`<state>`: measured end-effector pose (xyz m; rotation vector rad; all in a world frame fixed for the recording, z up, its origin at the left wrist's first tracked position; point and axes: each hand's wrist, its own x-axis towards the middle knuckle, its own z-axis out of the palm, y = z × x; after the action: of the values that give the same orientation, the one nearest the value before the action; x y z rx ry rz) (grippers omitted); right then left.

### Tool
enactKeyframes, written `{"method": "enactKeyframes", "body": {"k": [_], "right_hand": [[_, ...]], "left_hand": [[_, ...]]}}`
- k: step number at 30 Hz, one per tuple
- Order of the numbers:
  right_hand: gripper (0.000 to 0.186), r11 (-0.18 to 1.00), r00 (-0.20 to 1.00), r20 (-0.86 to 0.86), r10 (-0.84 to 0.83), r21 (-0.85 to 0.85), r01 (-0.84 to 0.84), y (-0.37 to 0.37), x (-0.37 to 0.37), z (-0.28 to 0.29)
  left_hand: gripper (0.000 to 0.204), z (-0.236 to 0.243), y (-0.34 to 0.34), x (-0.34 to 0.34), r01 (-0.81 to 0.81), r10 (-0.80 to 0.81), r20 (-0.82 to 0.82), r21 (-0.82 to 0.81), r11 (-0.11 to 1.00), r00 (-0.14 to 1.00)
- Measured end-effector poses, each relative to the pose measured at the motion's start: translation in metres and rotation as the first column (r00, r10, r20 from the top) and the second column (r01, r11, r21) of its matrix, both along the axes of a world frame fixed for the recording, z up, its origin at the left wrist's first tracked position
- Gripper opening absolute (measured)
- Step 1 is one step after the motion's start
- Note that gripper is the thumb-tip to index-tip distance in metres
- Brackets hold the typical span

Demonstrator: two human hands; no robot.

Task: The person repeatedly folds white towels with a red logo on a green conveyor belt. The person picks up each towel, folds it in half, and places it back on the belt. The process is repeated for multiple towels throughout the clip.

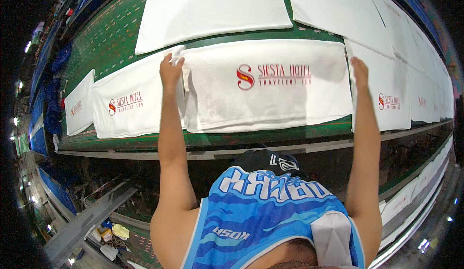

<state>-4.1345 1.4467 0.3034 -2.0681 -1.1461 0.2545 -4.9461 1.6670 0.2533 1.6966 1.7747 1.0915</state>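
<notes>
So the white printed cloth (pixel 268 94) sat in the middle of the frame, flat on the green table (pixel 108 37), red print up. The left hand (pixel 171 71) was at its upper left corner, thumb and fingers parted, nothing obviously pinched between them. The right hand (pixel 360 71) was loosely curled by the upper right corner; couldn't tell whether it had hold of any fabric.

My worry was the left edge. It looked wavy and ran tight against the left neighbour cloth (pixel 133 97), so a sideways tug could've dragged both or set a crease. If one hand pulled harder than the other, the whole piece might've gone crooked. Same story with the right neighbour cloth (pixel 379 83): that hand was over its edge, so catching the wrong layer seemed pretty easy.

Also, no idea if the print was dry. If it wasn't, lifting and folding one side over, or a forearm brushing the lettering, could've smeared red onto white.
</notes>
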Motion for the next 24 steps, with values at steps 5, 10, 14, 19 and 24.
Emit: {"method": "enactKeyframes", "body": {"k": [5, 10, 14, 19, 24], "right_hand": [[0.052, 0.96, 0.877, 0.401, 0.263, -0.197, -0.198, -0.048, -0.221, -0.072], [0.055, 0.963, 0.834, 0.499, 0.235, -0.236, -0.13, -0.11, -0.259, -0.063], [0.054, 0.963, 0.822, 0.511, 0.25, -0.219, -0.156, -0.129, -0.256, -0.062], [0.054, 0.972, 0.843, 0.497, 0.208, -0.203, -0.12, -0.18, -0.227, -0.036], [0.048, 0.992, 0.897, 0.434, 0.089, -0.117, -0.041, -0.257, -0.172, -0.02]], "left_hand": [[0.035, -0.008, -0.126, 0.022, 0.215, -0.104, -0.403, 0.24, 0.947, 0.909], [0.068, 0.008, -0.212, 0.117, 0.534, -0.416, -0.491, 0.123, 0.837, 0.766], [0.074, -0.014, -0.208, 0.152, 0.412, -0.299, -0.586, 0.065, 0.909, 0.753], [0.076, -0.039, -0.204, 0.17, 0.339, -0.23, -0.651, 0.044, 0.94, 0.724], [0.071, -0.05, -0.194, 0.171, 0.331, -0.231, -0.694, 0.011, 0.943, 0.682]]}}
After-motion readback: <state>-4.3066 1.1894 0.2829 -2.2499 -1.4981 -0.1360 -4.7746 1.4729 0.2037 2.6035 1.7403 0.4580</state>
